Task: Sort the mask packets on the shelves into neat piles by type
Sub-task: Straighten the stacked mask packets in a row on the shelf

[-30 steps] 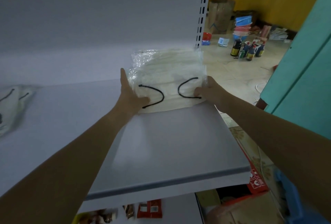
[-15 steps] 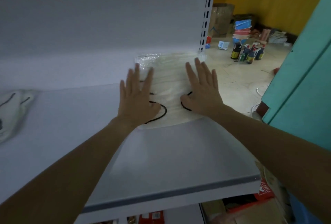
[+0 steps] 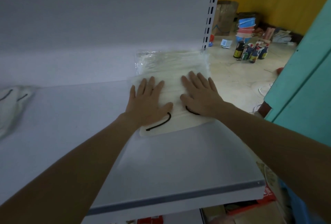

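The white shelf fills most of the view, and the stack of mask packets sits at its far right corner, pushed up against the back panel, with its right edge about level with the shelf's end. A second lot, the loose packets, lies well apart at the far left of the same shelf. It is blurred at the frame's edge, so it may be the same white, black-looped type, but that is hard to confirm. Both hands lie on top of the stack side by side, the left hand and the right hand. Their fingers are straight and spread and their palms press down, so neither grips anything. Black ear loops show through the plastic just near the wrists. The step in hand looks like flattening and squaring this pile. The next move would call for lifting both palms straight off without dragging the slippery top packet, then reaching left for the loose ones.
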The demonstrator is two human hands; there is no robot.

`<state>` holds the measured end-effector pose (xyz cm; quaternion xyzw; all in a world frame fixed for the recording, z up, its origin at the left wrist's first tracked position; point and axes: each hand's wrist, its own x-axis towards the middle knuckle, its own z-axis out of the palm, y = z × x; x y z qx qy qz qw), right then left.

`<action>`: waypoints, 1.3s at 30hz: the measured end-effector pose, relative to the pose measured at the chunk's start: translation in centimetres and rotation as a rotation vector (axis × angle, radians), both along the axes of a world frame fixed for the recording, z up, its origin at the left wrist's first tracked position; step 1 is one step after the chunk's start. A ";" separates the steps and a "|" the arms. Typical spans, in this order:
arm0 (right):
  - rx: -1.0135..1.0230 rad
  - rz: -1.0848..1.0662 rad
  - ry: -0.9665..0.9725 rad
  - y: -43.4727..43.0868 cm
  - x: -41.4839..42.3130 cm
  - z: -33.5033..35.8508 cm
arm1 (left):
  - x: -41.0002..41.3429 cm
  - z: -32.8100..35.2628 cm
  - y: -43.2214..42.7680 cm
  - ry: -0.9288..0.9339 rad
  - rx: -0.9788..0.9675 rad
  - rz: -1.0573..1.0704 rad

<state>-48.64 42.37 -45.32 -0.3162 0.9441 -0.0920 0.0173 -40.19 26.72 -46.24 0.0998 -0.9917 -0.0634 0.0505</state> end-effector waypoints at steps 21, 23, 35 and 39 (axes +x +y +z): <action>-0.927 -0.279 -0.608 0.6 -3.0 1.0 | -1.4 0.2 -4.5 0.275 1.003 0.197; -0.945 -0.279 -0.582 0.4 -3.2 1.1 | -1.5 0.2 -4.2 0.280 1.006 0.203; -0.992 -0.233 -0.681 1.3 -3.9 0.9 | -2.2 1.1 -3.2 0.325 1.273 0.258; -0.965 -0.142 -0.662 2.7 -3.4 0.8 | -2.0 1.0 -3.0 0.316 1.242 0.254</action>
